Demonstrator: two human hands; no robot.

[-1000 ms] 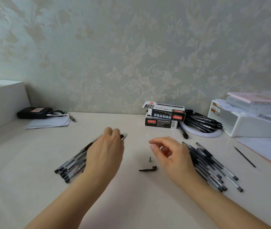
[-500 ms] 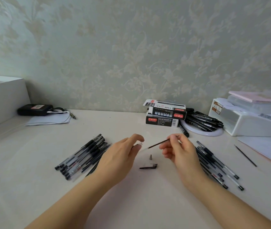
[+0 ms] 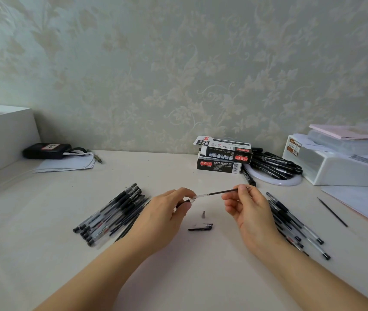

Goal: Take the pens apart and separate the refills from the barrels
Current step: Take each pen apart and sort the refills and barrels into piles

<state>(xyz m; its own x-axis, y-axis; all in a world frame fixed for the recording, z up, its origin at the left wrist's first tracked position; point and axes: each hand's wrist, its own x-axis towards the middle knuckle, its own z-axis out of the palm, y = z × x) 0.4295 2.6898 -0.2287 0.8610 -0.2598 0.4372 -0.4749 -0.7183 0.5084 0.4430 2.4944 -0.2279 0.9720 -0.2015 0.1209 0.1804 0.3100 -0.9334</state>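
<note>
Two hands share one pen over the desk (image 3: 178, 277): my left hand (image 3: 167, 217) pinches the clear barrel (image 3: 184, 202) near its open mouth, and my right hand (image 3: 249, 208) pinches the thin refill (image 3: 214, 193) by its tip end, most of it drawn out. It looks feather-light, slick and bendy, so I judge a straight pull safest.

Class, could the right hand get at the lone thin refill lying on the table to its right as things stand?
Probably not yet: the right hand pinches the refill being drawn from the barrel gripped by the left hand. The table toward the lone refill looks free.
</note>
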